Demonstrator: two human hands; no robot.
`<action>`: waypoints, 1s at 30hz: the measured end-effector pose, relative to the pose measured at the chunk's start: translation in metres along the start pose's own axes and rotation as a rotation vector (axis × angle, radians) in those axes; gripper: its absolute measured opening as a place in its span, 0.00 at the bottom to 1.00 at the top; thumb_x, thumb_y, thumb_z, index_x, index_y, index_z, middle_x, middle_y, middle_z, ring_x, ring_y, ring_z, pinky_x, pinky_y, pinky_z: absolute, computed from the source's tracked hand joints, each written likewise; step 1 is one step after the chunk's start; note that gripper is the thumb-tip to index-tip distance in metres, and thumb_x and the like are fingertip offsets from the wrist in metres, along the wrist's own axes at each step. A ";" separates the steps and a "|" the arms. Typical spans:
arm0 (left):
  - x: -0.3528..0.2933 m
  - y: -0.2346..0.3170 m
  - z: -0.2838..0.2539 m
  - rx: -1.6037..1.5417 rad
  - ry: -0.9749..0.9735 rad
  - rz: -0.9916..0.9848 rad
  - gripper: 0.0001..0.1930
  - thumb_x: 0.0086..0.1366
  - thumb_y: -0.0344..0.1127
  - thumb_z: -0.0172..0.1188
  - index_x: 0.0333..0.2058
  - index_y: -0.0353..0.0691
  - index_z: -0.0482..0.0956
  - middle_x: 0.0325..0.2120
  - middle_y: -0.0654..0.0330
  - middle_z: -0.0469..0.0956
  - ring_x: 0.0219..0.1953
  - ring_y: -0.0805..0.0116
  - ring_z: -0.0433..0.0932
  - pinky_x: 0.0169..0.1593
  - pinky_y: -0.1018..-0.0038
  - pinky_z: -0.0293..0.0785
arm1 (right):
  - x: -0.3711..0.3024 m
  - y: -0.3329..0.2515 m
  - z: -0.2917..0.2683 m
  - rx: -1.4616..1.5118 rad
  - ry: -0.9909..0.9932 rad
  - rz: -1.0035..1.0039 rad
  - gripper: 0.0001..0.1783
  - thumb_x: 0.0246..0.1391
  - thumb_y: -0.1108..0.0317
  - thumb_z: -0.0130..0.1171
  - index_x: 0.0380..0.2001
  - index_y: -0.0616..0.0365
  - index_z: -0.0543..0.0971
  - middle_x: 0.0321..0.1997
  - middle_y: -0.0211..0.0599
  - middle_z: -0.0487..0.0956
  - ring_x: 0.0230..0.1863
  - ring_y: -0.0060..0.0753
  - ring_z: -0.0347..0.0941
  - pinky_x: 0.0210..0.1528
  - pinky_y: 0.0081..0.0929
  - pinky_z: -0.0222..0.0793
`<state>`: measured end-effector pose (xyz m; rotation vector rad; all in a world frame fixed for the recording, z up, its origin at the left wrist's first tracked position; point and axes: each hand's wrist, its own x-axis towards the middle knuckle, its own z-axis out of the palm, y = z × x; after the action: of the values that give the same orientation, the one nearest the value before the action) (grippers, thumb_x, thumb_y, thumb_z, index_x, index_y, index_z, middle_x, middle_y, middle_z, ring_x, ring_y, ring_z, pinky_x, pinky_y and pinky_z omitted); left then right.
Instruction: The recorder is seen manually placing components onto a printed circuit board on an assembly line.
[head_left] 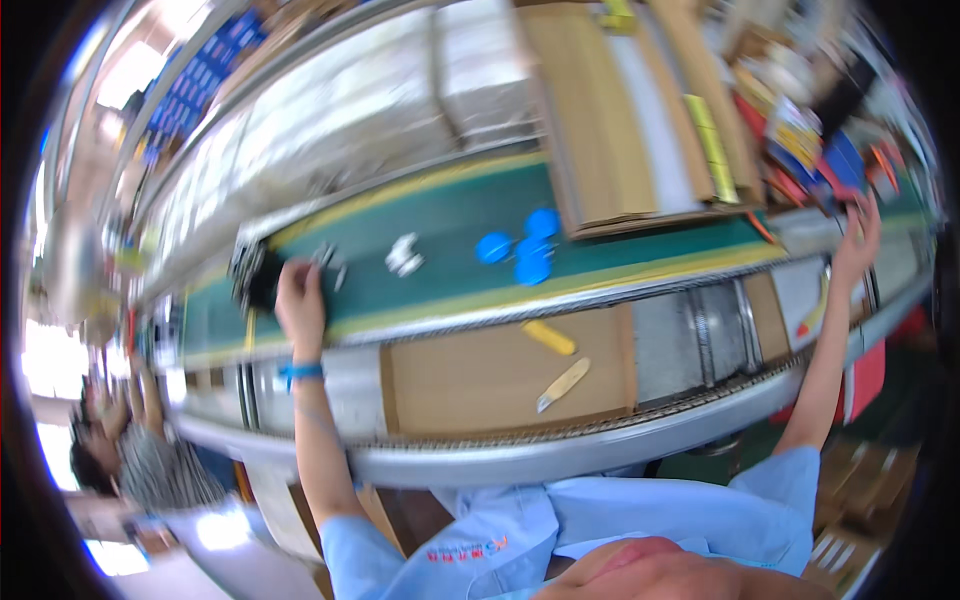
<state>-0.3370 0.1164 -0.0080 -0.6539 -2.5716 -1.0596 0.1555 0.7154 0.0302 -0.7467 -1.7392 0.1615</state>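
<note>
My left hand [301, 300] is over the left part of a green conveyor belt [440, 220], its fingers curled together. What they hold, if anything, is hidden. Right beside it lies a black bundle [262, 280], with small grey metallic pieces [330, 262] on its other side. Farther right on the belt are a clump of small white pieces [404, 255] and several round blue pieces [533, 262]. My right hand [858, 240] reaches to the far right, with its fingers closed at a blurred red thing [843, 195] in a cluttered pile.
A large open cardboard box [600, 150] stands on the belt. Nearer, a shallow cardboard tray [460, 385] holds a yellow cylindrical item [548, 337] and a pale yellow cutter knife [563, 384]. White wrapped stacks [340, 120] line the back. Another person [160, 460] is at left.
</note>
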 end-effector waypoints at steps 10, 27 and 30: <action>-0.005 -0.010 -0.022 0.078 0.238 0.194 0.13 0.53 0.29 0.63 0.40 0.40 0.78 0.37 0.50 0.76 0.39 0.50 0.77 0.43 0.58 0.75 | -0.100 -0.265 0.102 0.378 -0.564 -0.943 0.19 0.54 0.81 0.55 0.51 0.63 0.76 0.50 0.48 0.78 0.50 0.50 0.76 0.51 0.39 0.74; -0.022 0.005 0.000 0.144 0.074 0.088 0.10 0.57 0.33 0.62 0.38 0.40 0.79 0.40 0.54 0.72 0.46 0.53 0.71 0.51 0.62 0.68 | -0.149 -0.334 0.211 0.139 -1.103 -0.597 0.25 0.63 0.57 0.51 0.60 0.55 0.71 0.66 0.48 0.65 0.66 0.51 0.60 0.66 0.44 0.54; -0.015 -0.001 -0.002 0.109 0.067 0.096 0.09 0.56 0.29 0.60 0.37 0.40 0.80 0.39 0.53 0.72 0.46 0.52 0.71 0.50 0.62 0.69 | -0.148 -0.341 0.214 0.196 -1.083 -0.597 0.22 0.64 0.59 0.50 0.58 0.57 0.72 0.64 0.48 0.67 0.65 0.51 0.61 0.66 0.41 0.55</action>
<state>-0.3241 0.1096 -0.0132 -0.6939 -2.4932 -0.8891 -0.1568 0.4221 0.0035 0.1071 -2.8305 0.3573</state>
